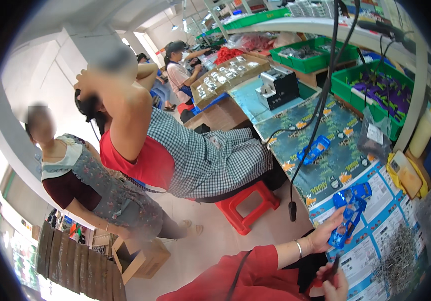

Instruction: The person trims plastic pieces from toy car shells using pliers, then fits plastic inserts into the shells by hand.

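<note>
My left hand (328, 233), with a bracelet at the wrist, is closed around a blue toy car body (351, 219) over the table's near part. Another blue toy car body (361, 191) lies just beyond it, partly overlapped. Lower down, my right hand (336, 287) is closed on a slim dark object (334, 267), its kind too blurred to tell. This object points up toward the held car body without plainly touching it. Right of my hands is a heap of small silvery metal pieces (398, 263). A third blue toy car (315, 149) rests farther up the table.
Black cables (325, 85) hang over the table, one ending in a dark plug-like piece (292, 210). Green bins (376, 90) line the far right. A phone (404, 173) lies beside a pale bottle (423, 129). A co-worker in a checked apron (200, 155) sits close by, near a red stool (248, 205).
</note>
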The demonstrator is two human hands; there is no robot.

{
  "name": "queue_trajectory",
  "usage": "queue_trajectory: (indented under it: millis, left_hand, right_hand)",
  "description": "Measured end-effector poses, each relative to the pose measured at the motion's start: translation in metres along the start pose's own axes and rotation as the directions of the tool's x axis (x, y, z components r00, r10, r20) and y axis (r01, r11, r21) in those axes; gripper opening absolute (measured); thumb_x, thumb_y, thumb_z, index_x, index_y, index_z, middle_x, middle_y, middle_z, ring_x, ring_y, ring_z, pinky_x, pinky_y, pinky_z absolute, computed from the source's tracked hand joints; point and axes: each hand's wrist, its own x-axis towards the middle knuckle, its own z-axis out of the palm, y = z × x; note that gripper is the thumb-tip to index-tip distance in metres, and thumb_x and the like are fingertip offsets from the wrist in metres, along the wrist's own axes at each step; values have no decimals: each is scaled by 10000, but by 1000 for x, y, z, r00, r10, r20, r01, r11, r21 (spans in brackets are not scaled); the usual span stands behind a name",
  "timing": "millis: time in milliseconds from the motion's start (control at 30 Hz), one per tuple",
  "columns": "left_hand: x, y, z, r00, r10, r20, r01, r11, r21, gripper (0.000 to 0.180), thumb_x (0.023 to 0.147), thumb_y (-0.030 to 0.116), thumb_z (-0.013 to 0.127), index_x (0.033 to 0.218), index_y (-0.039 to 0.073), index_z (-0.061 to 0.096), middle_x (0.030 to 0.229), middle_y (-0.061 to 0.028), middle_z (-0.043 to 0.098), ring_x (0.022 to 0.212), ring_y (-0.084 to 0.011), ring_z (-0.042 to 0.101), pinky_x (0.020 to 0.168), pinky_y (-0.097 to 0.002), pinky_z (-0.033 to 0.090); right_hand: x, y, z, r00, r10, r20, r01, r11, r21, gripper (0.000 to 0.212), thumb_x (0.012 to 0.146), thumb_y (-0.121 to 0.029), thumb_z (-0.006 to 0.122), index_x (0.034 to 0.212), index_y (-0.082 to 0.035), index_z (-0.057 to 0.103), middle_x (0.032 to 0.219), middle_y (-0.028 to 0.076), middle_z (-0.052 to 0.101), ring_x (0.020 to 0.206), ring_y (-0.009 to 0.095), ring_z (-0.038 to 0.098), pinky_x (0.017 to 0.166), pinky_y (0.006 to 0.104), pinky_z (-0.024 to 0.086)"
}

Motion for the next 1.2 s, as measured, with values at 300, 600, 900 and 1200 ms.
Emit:
queue_trajectory:
  millis: [300,600,900,1200]
  left_hand:
    - [-9,-12,-5,991,11,136,-38,980,197,604,908,341,479,1399,149,186,930,-18,433,858,-112,445,744,-331,475]
    - [7,-6,-2,987,122,107,-154,910,385,546,919,314,455,1383,136,227,904,-20,461,764,-85,448,643,-251,452]
    - [-9,-9,-10,998,45,39,-54,962,268,544,918,278,468,1385,148,223,941,-42,438,800,-90,442,749,-330,491]
    - [-5,-15,-5,999,40,27,-45,978,205,549,915,326,473,1379,145,240,942,-34,445,846,-112,458,750,-330,488]
  right_hand:
    - [-29,72,-1,961,247,124,-262,958,121,431,836,61,483,1257,8,407,1145,118,527,1050,197,526,892,284,430]
    - [-28,56,9,995,40,87,-49,994,95,386,801,72,520,1179,18,465,1078,87,555,965,166,546,851,279,435]
    - [-38,51,-12,999,26,36,-25,1000,-13,400,821,61,519,1211,13,447,1071,88,556,956,157,542,796,252,447]
    - [-25,11,-32,1000,-14,4,11,876,483,428,852,-167,582,1217,-16,418,1060,113,522,951,233,526,835,374,453]
